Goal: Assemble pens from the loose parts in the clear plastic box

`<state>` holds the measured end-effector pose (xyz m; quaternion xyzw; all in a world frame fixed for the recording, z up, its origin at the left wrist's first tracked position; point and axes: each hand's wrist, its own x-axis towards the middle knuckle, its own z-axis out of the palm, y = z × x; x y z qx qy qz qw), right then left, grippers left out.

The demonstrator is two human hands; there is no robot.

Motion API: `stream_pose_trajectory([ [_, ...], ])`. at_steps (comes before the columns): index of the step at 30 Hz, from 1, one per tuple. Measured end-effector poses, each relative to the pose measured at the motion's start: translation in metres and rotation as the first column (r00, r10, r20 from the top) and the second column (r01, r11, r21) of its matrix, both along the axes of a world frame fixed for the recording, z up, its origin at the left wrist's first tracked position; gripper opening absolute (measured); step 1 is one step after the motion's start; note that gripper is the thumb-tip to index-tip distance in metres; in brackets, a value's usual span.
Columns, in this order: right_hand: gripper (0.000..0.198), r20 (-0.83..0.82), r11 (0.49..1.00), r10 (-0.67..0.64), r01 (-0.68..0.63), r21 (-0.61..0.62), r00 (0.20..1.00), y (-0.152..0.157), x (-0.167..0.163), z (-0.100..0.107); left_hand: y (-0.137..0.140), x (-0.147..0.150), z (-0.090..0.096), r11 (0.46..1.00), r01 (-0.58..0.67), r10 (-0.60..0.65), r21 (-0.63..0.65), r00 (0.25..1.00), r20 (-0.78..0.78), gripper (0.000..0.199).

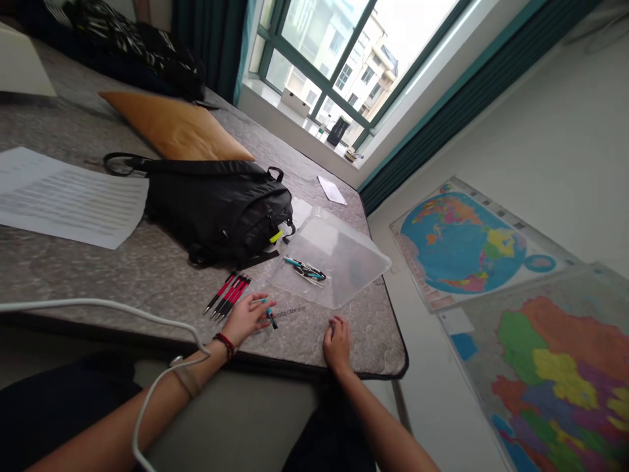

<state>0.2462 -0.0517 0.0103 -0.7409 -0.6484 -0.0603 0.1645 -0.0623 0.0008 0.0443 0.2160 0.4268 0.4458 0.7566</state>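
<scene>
My left hand (246, 317) is over the mattress-like grey surface (187, 288), its fingers on a teal-and-black pen (270, 318). Just left of that hand, several red-and-black pens (230, 295) lie side by side. My right hand (337, 344) rests near the front edge with its fingers curled in; nothing shows in it. Beyond both hands lies a clear plastic sleeve (344, 252), with a small heap of teal, black and white pens (307, 270) on its near left part.
A black backpack (216, 203) lies behind the pens, with a brown envelope (181, 128) past it. Printed paper (69, 196) is at left. A white cable (122, 305) crosses over my left forearm. Maps (466, 242) hang on the right wall, and a small white sheet (331, 190) lies near the far edge.
</scene>
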Motion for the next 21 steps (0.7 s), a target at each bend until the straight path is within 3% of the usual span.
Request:
stream_pose_trajectory([
  [3,0.021,-0.083,0.985,0.169,-0.172,-0.029,0.982,0.029,-0.014,0.017,-0.005,-0.014,0.009,0.998,0.005,-0.005,0.069,1.0,0.004,0.061],
  [6,0.017,-0.135,0.952,0.255,-0.273,-0.139,0.957,0.081,-0.036,0.037,-0.012,-0.024,0.016,0.983,0.006,0.007,0.183,0.998,-0.07,0.067],
  [12,0.017,0.059,0.886,0.223,-0.178,-0.428,0.973,0.175,-0.076,0.058,-0.014,-0.033,0.022,0.925,-0.007,0.105,0.379,0.965,-0.239,0.061],
  [21,0.018,0.142,0.826,0.22,-0.107,-0.553,0.965,0.197,-0.089,0.041,-0.011,-0.035,0.021,0.906,-0.02,0.144,0.423,0.954,-0.263,0.052],
])
